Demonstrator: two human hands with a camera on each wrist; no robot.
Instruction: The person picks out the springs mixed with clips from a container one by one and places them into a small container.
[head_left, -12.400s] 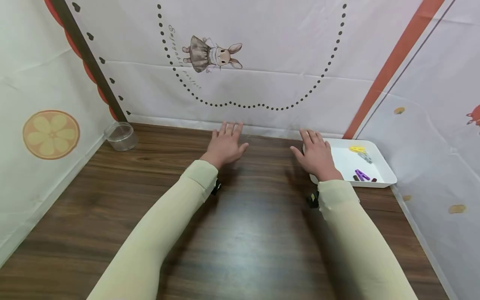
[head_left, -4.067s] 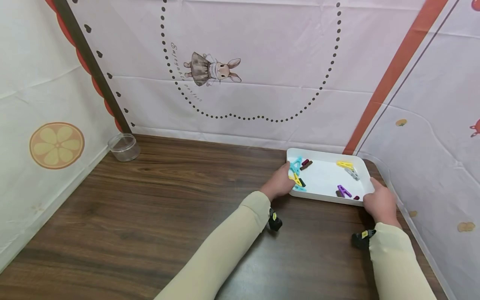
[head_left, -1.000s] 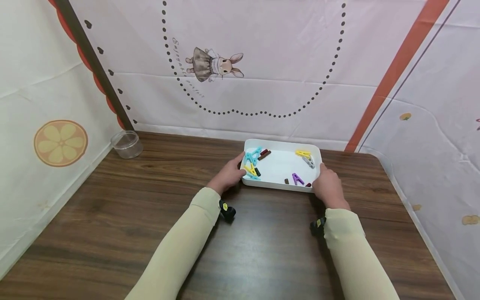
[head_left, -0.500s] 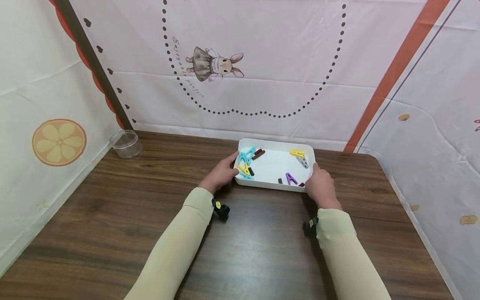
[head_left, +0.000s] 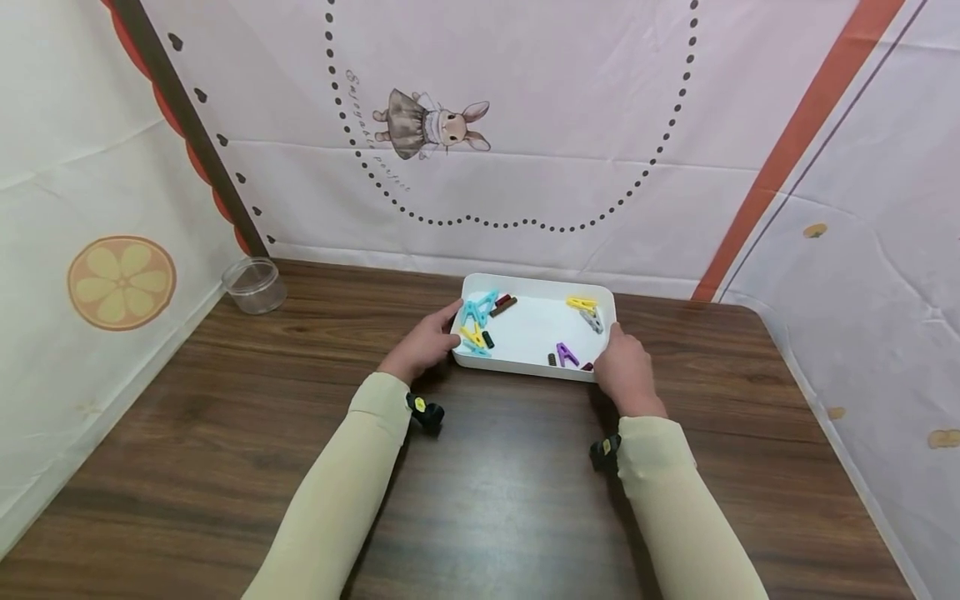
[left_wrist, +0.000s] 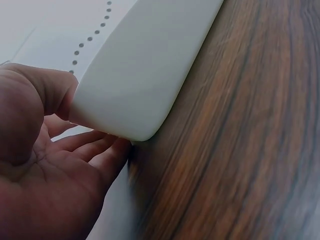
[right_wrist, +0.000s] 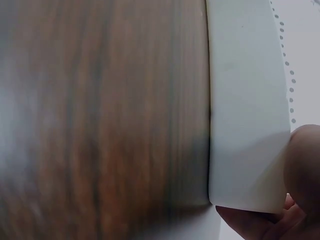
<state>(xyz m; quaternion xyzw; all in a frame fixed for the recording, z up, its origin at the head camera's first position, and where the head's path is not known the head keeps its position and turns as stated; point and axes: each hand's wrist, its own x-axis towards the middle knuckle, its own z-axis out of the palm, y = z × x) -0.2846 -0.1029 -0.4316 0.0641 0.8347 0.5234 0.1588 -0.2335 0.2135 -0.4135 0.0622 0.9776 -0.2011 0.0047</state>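
Note:
A shallow white tray point(head_left: 523, 332) sits on the table, held from both ends. My left hand point(head_left: 422, 345) grips its left end; in the left wrist view the thumb hooks over the rim and the fingers point(left_wrist: 112, 155) touch the outer wall. At the opposite end my right hand point(head_left: 627, 372) holds on likewise, thumb at the rim. Inside lie light-blue clothespins point(head_left: 476, 310), a yellow clothespin point(head_left: 474, 336) and small dark sticks to the left. Another yellow clothespin point(head_left: 581, 302) and a grey clothespin point(head_left: 592, 321) are at back right. A purple clothespin point(head_left: 567, 355) rests near the front between small dark pieces.
At the table's back left corner stands a clear round container point(head_left: 255, 286). Printed white cloth point(head_left: 555, 108) rises behind the table and along both sides. The dark wood tabletop point(head_left: 495, 500) extends in front of the tray.
Earlier both hands were apart from the tray, which stood at the right. Both hands took hold of its ends, and it has moved left to mid-table, slightly further within the last second.

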